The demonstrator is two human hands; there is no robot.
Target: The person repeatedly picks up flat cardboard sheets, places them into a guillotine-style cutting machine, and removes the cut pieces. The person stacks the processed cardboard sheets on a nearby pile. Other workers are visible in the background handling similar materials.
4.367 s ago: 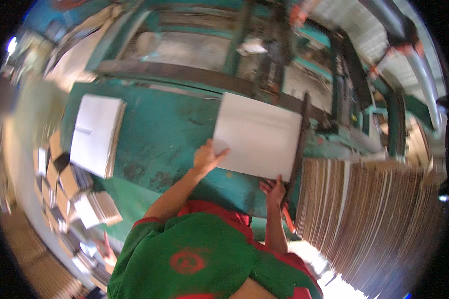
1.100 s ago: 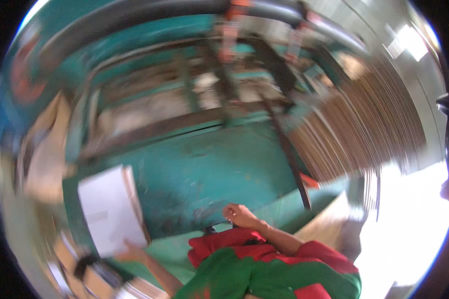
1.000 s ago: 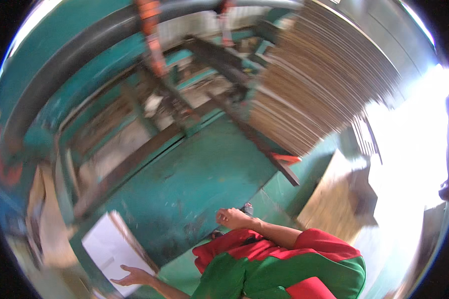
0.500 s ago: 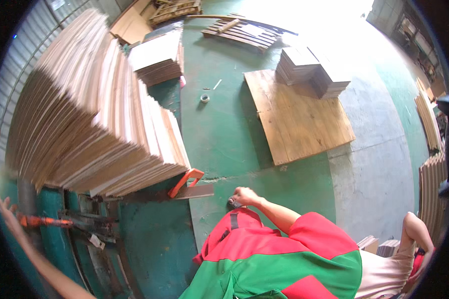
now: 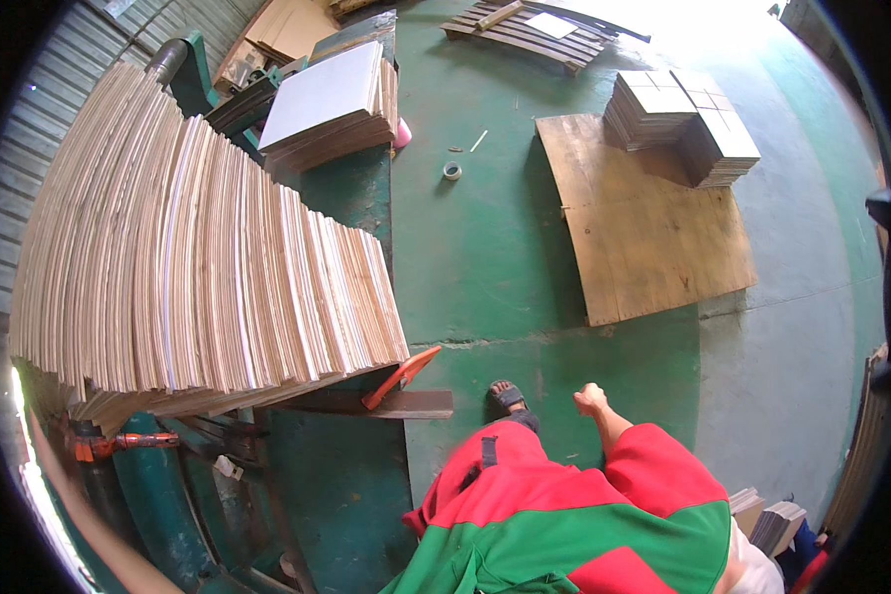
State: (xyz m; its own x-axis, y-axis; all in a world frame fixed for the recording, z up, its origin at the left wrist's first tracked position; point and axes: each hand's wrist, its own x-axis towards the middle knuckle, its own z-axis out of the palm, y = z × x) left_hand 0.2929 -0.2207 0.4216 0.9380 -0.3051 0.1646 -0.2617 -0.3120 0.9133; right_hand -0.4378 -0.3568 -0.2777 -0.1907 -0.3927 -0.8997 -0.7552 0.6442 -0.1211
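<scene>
Curling its fingers narrowly, the bare right hand [image 5: 591, 399] hangs above green-painted floor [image 5: 495, 267]; the left hand is out of sight. Packed tan cardboard sheets [image 5: 203, 267] reach the edge of the teal table [image 5: 342, 485]; open floor separates it from a brown plywood board [image 5: 653, 233].

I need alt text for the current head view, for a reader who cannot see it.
A loosely closed right hand hangs over green floor, to the right of a large stack of cardboard sheets. The left forearm shows at lower left, its hand out of sight; ahead, smaller stacks stand on a wooden platform.
</scene>
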